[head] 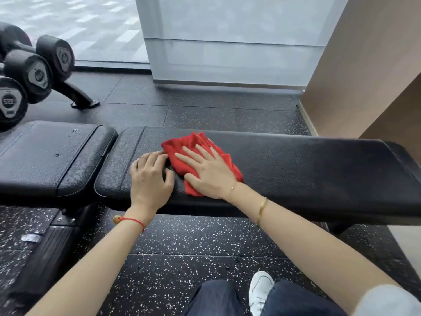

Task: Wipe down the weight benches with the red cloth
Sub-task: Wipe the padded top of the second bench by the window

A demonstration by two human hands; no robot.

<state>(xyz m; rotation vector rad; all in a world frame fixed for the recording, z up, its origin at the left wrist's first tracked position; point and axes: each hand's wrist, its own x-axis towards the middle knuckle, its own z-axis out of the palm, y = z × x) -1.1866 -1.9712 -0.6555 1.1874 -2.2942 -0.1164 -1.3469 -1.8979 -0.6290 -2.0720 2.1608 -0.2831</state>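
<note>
A person leans over a black padded weight bench (307, 169) in a gym, the right hand (206, 171) pressed flat, fingers straight and spread, on the red cloth (193, 142). The cloth lies crumpled on the long back pad, near the seam that separates it from the shorter seat pad (52, 156) at the left. The left hand (150, 176) rests on the bare pad just beside the cloth, fingers loosely bent with the tips touching the vinyl at the cloth's edge; it grips nothing. A rack of dumbbells (29, 74) stands on the speckled rubber floor (182, 247) behind the bench.

The wipe appears to be in its early or middle stretch. No sheen or streak on the vinyl shows which parts are already cleaned, so progress cannot be read from the surface. Judging by the cloth's position, the long run of pad to the right and the seat pad to the left may both remain to be covered, and any further benches lie out of view.
</note>
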